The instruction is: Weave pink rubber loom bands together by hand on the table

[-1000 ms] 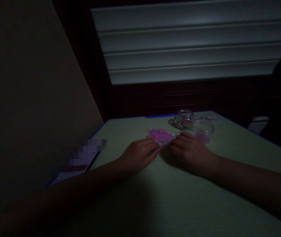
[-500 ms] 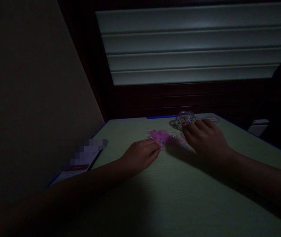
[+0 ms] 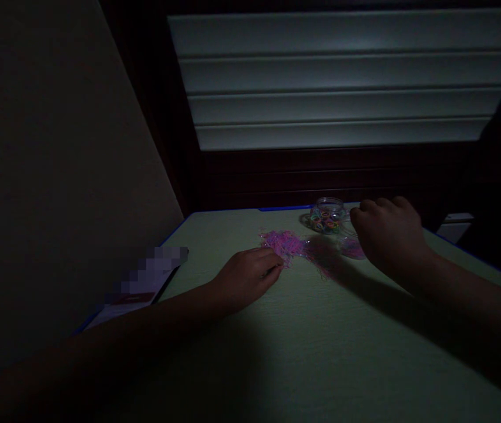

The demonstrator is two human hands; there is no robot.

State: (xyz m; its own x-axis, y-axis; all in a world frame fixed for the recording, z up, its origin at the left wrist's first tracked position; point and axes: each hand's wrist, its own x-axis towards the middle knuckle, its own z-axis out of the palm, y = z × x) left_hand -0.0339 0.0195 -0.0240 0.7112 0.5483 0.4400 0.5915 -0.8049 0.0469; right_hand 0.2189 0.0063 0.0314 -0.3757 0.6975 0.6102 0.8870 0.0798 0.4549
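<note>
We find the left hand (image 3: 248, 276) resting on the bench (image 3: 303, 341), palm down, fingers curled loosely and pinched toward the near edge of a pile of pink bands (image 3: 282, 241). The fingertips meet the pile's fringe, but the light is too poor to tell whether that grip actually closes on a band. The right hand (image 3: 391, 235) is raised just above the bench toward the far right edge, fingers bent inward in a loose curl; we cannot tell whether its grip holds anything.

The pink bands lie near the middle of the bench's far half, between the two hands, with a thinner scatter (image 3: 320, 258) trailing to the right into the shadow of the right hand. Just under and in front of the right hand's knuckles we note a shallow clear tub (image 3: 350, 247) with pink contents, partly hidden by the hand. Behind it, close to the far edge, stands a small clear jar (image 3: 328, 212) filled with bands of mixed colours; it is upright and open at the top as far as we can see.

The bench surface is pale green with a blue edge (image 3: 283, 207). At its left edge a paper (image 3: 138, 291) lies partly over the side. Slatted blinds (image 3: 342, 76) hang beyond the far edge.
</note>
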